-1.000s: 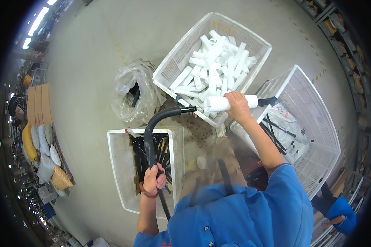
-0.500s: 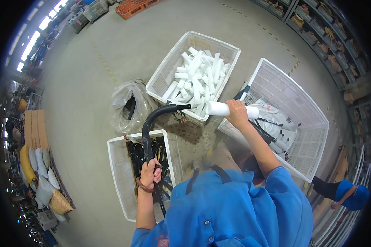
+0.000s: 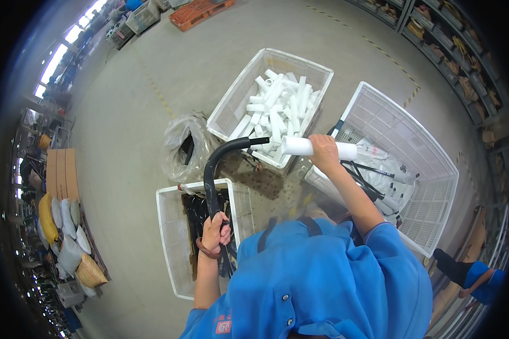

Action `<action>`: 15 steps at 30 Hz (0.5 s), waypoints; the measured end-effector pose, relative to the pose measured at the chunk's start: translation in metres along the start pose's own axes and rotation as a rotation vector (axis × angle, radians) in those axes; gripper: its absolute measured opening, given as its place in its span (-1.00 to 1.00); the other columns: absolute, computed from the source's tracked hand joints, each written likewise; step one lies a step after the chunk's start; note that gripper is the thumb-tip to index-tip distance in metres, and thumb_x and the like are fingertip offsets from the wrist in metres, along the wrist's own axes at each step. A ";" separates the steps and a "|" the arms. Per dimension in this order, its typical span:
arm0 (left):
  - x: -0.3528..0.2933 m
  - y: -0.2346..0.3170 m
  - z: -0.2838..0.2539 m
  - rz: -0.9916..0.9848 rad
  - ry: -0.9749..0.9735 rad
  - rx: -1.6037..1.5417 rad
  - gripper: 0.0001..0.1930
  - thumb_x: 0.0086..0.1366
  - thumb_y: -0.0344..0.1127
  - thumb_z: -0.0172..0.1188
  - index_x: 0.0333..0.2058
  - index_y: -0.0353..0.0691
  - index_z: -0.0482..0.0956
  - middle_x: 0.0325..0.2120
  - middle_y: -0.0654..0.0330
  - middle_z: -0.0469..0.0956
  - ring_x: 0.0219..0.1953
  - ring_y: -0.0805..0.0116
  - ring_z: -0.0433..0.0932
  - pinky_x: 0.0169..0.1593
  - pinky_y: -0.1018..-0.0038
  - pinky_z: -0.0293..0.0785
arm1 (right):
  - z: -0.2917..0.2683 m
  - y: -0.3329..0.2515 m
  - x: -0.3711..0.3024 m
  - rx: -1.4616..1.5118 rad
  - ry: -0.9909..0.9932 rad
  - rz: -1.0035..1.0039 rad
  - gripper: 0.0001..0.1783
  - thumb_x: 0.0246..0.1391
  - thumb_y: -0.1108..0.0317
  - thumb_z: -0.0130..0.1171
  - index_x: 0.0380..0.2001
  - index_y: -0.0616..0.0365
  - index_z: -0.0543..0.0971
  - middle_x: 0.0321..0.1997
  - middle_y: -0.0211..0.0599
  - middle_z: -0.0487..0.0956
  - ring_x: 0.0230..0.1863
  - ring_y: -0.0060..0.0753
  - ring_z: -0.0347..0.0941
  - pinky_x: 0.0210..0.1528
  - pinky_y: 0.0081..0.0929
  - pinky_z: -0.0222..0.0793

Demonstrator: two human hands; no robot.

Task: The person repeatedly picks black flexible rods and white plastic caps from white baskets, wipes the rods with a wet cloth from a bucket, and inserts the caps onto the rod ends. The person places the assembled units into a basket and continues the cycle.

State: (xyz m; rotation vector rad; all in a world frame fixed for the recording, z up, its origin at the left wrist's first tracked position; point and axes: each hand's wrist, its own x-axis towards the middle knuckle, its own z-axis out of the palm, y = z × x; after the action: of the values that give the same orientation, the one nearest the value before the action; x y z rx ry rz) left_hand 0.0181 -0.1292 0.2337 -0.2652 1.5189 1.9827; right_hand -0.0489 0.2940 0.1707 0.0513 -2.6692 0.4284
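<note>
My left hand [image 3: 214, 233] is wrapped round the lower part of a black bent tube [image 3: 211, 181], which rises and curves over to the right. Its narrower tip has a small hole near the end. In my right hand [image 3: 324, 151] is a white foam sleeve [image 3: 296, 146], gripped round its middle and held nearly level. The sleeve's left end faces the tube's tip, with a small gap between them. Below the tube, a white crate [image 3: 172, 248] contains several black tubes. Beyond my hands, many white foam sleeves [image 3: 274, 93] lie piled in another crate [image 3: 237, 79].
At the right, a third white crate [image 3: 435, 169] holds plastic-wrapped parts and black tubes. A clear plastic bag [image 3: 175, 144] sits on the floor between crates. Sacks [image 3: 70, 254] lie far left, shelves [image 3: 452, 51] far right. Another person [image 3: 481, 279] is at the lower right.
The gap between the black tube's tip and the white foam sleeve has narrowed. Both hands keep their grips. The whole view has shifted slightly.
</note>
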 end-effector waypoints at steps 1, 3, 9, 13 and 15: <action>0.001 0.000 0.008 -0.021 -0.021 -0.048 -0.64 0.41 0.09 0.06 -0.30 -0.10 0.38 -0.74 0.35 0.24 -0.83 0.56 0.14 -0.77 0.56 0.13 | -0.003 0.001 0.002 -0.003 0.002 -0.006 -0.53 -0.33 0.37 0.41 -0.25 0.09 0.48 -0.30 -0.23 0.53 -0.20 -0.13 0.48 -0.10 -0.22 0.31; 0.002 -0.001 0.023 -0.036 -0.033 -0.034 -0.64 0.42 0.06 0.07 -0.29 -0.14 0.38 -0.75 0.35 0.24 -0.82 0.57 0.16 -0.75 0.57 0.14 | -0.007 0.002 0.006 0.004 0.028 -0.008 -0.53 -0.33 0.36 0.40 -0.25 0.08 0.48 -0.30 -0.23 0.53 -0.18 -0.13 0.49 -0.10 -0.23 0.31; 0.001 0.002 0.042 0.010 -0.023 -0.014 -0.63 0.42 0.09 0.05 -0.30 -0.11 0.40 -0.74 0.35 0.22 -0.82 0.55 0.14 -0.75 0.56 0.13 | -0.021 0.018 -0.002 -0.012 0.061 0.020 -0.56 -0.34 0.37 0.39 -0.28 0.07 0.48 -0.34 -0.27 0.52 -0.21 -0.16 0.49 -0.09 -0.26 0.31; -0.002 0.001 0.043 0.016 -0.002 -0.027 -0.63 0.41 0.09 0.06 -0.30 -0.13 0.40 -0.74 0.35 0.23 -0.81 0.55 0.14 -0.74 0.56 0.11 | -0.025 0.033 -0.013 -0.006 0.004 0.080 -0.58 -0.30 0.36 0.38 -0.28 0.07 0.47 -0.34 -0.25 0.53 -0.21 -0.13 0.49 -0.10 -0.24 0.30; -0.004 -0.001 0.043 0.013 -0.016 -0.032 -0.62 0.41 0.09 0.06 -0.30 -0.13 0.40 -0.73 0.35 0.23 -0.81 0.56 0.14 -0.74 0.57 0.11 | -0.024 0.034 -0.013 0.003 0.031 0.050 -0.59 -0.29 0.35 0.38 -0.28 0.07 0.47 -0.34 -0.24 0.53 -0.21 -0.13 0.49 -0.11 -0.23 0.30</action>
State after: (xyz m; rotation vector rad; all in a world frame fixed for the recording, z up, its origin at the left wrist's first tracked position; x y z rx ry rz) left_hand 0.0305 -0.0905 0.2481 -0.2530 1.4830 2.0162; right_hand -0.0306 0.3336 0.1760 -0.0207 -2.6440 0.4447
